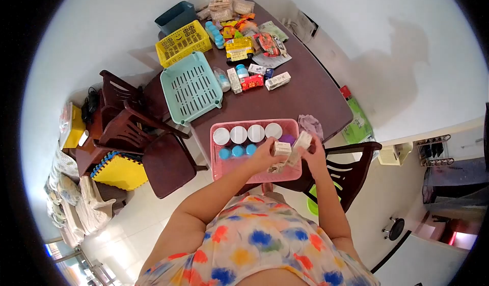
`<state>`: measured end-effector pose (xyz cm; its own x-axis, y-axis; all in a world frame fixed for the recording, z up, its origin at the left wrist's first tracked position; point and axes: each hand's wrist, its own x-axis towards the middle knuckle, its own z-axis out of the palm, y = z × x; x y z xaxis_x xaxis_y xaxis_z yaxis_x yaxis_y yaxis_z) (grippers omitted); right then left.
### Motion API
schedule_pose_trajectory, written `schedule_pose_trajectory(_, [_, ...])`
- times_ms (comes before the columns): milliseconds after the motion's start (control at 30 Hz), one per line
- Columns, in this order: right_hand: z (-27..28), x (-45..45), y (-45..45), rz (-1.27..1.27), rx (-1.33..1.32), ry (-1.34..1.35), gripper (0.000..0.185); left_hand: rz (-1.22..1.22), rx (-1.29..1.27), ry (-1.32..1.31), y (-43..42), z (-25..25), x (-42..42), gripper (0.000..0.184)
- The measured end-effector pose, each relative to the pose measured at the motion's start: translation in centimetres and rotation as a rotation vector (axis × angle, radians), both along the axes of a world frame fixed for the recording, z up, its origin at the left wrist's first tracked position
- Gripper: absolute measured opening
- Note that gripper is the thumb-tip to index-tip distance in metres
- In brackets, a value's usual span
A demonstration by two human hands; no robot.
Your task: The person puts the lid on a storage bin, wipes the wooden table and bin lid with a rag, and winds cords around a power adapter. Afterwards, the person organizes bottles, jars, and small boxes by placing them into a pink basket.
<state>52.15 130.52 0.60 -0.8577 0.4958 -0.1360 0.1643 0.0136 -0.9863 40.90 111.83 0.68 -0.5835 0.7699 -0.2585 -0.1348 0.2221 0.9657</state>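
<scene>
Over the right end of a pink basket (pixel 215 170), my left hand (pixel 266 156) is closed around a small white box (pixel 282 149). Close beside it, my right hand (pixel 315 157) grips another white box (pixel 302 141), which is tilted. In the basket stand several jars with white lids (pixel 238 134) in a row, and a row of blue-capped bottles (pixel 238 151) sits in front of them. A purple lid (pixel 288 139) shows partly behind the boxes. Something small and pale lies below my left hand's box, too hidden to name.
On the dark table (pixel 305 95) are a teal basket (pixel 168 95), a yellow basket (pixel 183 44), a dark green bin (pixel 175 17), snack packets (pixel 239 49) and small boxes (pixel 277 81). A purple cloth (pixel 310 125) lies beside the pink basket. Wooden chairs (pixel 170 166) stand around.
</scene>
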Motion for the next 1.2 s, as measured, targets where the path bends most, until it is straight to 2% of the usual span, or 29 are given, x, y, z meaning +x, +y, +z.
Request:
schedule_pose_trajectory(33, [0.7,-0.6,0.3,-0.063,-0.067,-0.022,0.062,-0.011,-0.04,0.051,-0.2,-0.4,0.0,0.055])
schedule_pose_trajectory(100, [1.6,-1.9,0.8,-0.13,-0.023,0.098,0.059,-0.018,-0.089,0.062,-0.8,-0.9,0.2,0.054])
schedule_pose_trajectory(200, [-0.4,-3.9,1.7,-0.117,0.108,0.175,0.057,-0.027,-0.143,0.052,-1.5,-0.9,0.4,0.054])
schedule_pose_trajectory(300, [-1.0,-5.2,1.2,-0.043,0.07,0.246,0.058,-0.073,-0.248,0.087,-1.5,-1.0,0.4,0.054])
schedule_pose_trajectory(400, [-2.4,-5.3,0.5,-0.084,0.18,0.148,0.058,-0.088,-0.25,0.107,-1.1,-1.0,0.6,0.056])
schedule_pose_trajectory(600, [-3.2,-5.1,-1.2,-0.225,0.09,0.127,0.061,-0.078,-0.228,0.172,-0.4,-2.5,0.9,0.057])
schedule_pose_trajectory(700, [-2.2,-5.7,-1.5,-0.293,0.289,0.151,0.061,-0.059,-0.137,0.117,-0.1,-3.8,0.9,0.058])
schedule_pose_trajectory(800, [-2.1,-6.0,-1.4,-0.155,0.788,0.008,0.06,-0.066,-0.134,0.131,0.1,-4.6,0.8,0.059])
schedule_pose_trajectory(900, [-1.5,-6.2,-2.0,-0.046,0.868,-0.161,0.055,-0.058,-0.133,0.199,0.2,-5.1,0.7,0.059])
schedule_pose_trajectory(1000, [-3.6,-6.4,-1.4,-0.007,0.816,-0.164,0.059,-0.044,-0.142,0.221,0.3,-5.6,0.6,0.058])
schedule_pose_trajectory(1133, [-4.7,-6.8,-1.1,0.056,1.065,-0.065,0.06,0.017,-0.145,0.218,0.0,-5.0,0.6,0.054])
schedule_pose_trajectory(1200, [-4.2,-6.7,-1.6,0.023,1.269,-0.058,0.062,0.05,-0.171,0.07,-0.4,-4.3,0.7,0.051])
